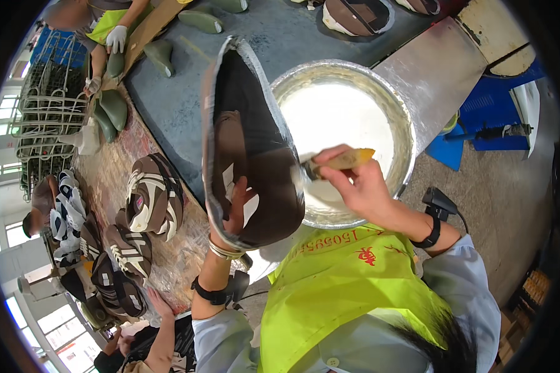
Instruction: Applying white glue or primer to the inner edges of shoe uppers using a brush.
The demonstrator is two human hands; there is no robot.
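My left hand is closed on the near end of a dark brown shoe upper, tilted up with its black inside showing. Part of that hand is hidden behind the upper's edge. In my right hand is a brush with a yellowish wooden handle, pinched between thumb and fingers. Its bristle end points left, close to the upper's right edge; blur hides whether they touch. Beneath the brush stands a round metal basin holding thick white liquid, with dried smears on its inner wall.
Brown shoe uppers with pale stripes lie on the worn table at left. Several green shoe lasts stand beyond. A gloved co-worker's hand is far left; another person's bare hand rests near left. More uppers lie at the back.
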